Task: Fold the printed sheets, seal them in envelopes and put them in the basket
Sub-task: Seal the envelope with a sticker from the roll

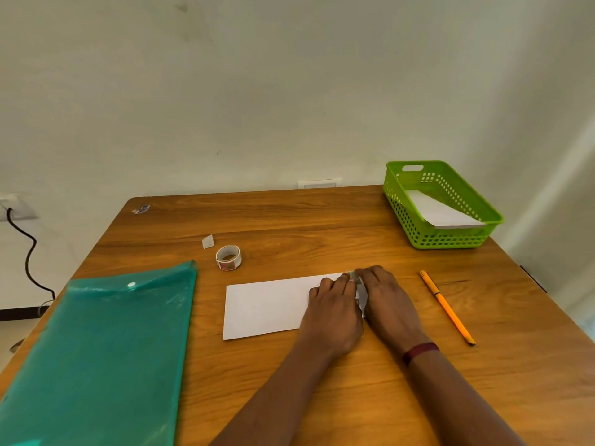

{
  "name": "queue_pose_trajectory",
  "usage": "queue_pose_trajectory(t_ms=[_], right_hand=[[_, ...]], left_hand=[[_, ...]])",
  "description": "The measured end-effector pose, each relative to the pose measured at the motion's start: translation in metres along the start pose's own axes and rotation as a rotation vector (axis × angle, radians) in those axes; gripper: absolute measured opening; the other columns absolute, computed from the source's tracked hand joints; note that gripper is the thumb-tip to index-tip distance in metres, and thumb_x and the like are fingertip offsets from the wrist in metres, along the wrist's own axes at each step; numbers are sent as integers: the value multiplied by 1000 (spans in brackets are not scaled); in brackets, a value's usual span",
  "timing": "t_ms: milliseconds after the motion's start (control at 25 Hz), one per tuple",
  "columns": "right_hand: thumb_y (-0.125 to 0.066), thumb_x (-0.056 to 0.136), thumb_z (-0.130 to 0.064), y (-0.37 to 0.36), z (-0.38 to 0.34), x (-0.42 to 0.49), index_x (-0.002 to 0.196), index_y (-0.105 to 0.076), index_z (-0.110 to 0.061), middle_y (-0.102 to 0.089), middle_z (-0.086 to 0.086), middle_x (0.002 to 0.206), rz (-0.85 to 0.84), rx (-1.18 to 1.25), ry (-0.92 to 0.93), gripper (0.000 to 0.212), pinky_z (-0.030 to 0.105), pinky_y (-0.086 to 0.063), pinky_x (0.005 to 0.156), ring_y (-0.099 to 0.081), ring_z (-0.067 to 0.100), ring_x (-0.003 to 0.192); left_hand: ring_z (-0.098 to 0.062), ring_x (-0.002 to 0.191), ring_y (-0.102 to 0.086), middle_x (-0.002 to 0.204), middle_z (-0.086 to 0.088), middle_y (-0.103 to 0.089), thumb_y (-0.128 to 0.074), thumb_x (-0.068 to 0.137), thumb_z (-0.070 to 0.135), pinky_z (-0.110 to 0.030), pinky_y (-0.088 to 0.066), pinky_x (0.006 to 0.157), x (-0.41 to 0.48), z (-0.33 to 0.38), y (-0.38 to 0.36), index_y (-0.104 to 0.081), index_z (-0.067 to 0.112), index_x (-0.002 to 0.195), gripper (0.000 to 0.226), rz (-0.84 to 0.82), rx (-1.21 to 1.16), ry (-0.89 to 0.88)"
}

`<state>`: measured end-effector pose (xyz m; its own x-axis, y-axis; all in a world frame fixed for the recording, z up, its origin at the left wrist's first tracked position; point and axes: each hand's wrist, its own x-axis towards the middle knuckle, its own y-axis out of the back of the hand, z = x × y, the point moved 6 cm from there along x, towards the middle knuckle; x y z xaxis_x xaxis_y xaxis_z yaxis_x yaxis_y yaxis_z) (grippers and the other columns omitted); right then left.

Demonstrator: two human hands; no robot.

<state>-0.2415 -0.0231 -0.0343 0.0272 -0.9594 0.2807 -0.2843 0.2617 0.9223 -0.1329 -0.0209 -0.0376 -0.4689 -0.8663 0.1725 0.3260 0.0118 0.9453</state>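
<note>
Both my hands press flat on the right end of the long white paper envelope (pixel 270 305) lying mid-table: left hand (pixel 333 317) and right hand (pixel 388 300) side by side, fingers pinching a small bit of tape at its top edge. A patterned tape roll (pixel 228 258) sits just beyond, a teal plastic folder (pixel 106 355) to the left, a yellow pencil (pixel 447 307) to the right. The green plastic basket (pixel 418 233) at the far right corner holds another white envelope (pixel 441 210). No writing is readable.

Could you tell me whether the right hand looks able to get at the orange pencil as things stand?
Probably yes. The pencil lies in the open on the table, just to the right of the right hand, with nothing between them. That hand is pressing on the white envelope and would have to let go first.
</note>
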Motion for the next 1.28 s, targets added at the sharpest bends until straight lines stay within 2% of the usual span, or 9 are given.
queue_pose_trajectory(t_ms=[240,400,560,640,720,800,920,1160,1280], right_hand=[[-51,94,-25,0,-7,3,128,-55,-21,-51,4,121,-10,-225,-18,35,33,-48,84,-53,22,104],[-54,91,-15,0,-5,1,126,-57,-16,-53,5,123,-27,-130,-77,35,32,-49,88,-54,21,107],[-52,81,10,15,-3,-7,139,-49,-5,-55,12,134,61,114,-151,60,32,-45,98,-54,25,121],[-55,80,12,26,-13,-13,131,-58,-6,-62,11,127,166,157,-133,54,32,-48,93,-59,26,115],[-55,79,12,31,-35,-18,122,-65,-6,-67,11,120,229,239,-49,48,31,-49,91,-64,26,109],[-55,83,8,30,-60,-21,121,-66,-6,-68,10,120,228,285,15,42,26,-44,94,-64,24,111],[-52,95,-8,13,-95,-21,132,-59,-11,-62,6,132,80,331,37,38,23,-36,103,-56,19,123],[-42,101,-37,-15,-137,-30,148,-37,-22,-41,-1,152,-118,229,100,50,27,-25,115,-35,13,140],[-22,101,-52,-27,-144,-36,147,-36,-22,-39,1,153,-138,92,161,57,34,-16,120,-29,15,143]], left_hand=[[-24,128,-38,151,-3,-39,-39,99,32,-41,-34,106,1,1,3,-34,16,146,50,-2,-15,15],[-26,128,-38,152,-3,-38,-43,98,30,-42,-35,105,2,1,3,-38,15,144,49,-43,-15,21],[-21,128,-46,142,-1,-53,-51,97,15,-30,-39,105,4,-13,17,-53,16,135,38,47,-414,136],[-15,125,-53,135,1,-59,-50,97,6,-18,-41,99,-1,-27,35,-59,17,131,37,154,-607,236],[-13,121,-57,132,1,-62,-49,97,2,-17,-43,97,-5,-43,53,-62,17,127,37,239,-631,261],[-13,122,-56,134,2,-61,-51,96,2,-20,-43,99,-12,-59,66,-61,18,129,38,242,-568,255],[-15,130,-47,141,0,-54,-51,98,13,-24,-37,104,-31,-86,73,-53,19,137,39,152,-381,224],[-27,136,-38,151,-10,-38,-37,100,49,-43,-37,109,-63,-135,69,-20,16,152,64,-56,39,314],[-25,127,-45,140,-6,-47,-33,98,54,-52,-37,101,-67,-137,75,-34,20,142,55,-94,275,370]])
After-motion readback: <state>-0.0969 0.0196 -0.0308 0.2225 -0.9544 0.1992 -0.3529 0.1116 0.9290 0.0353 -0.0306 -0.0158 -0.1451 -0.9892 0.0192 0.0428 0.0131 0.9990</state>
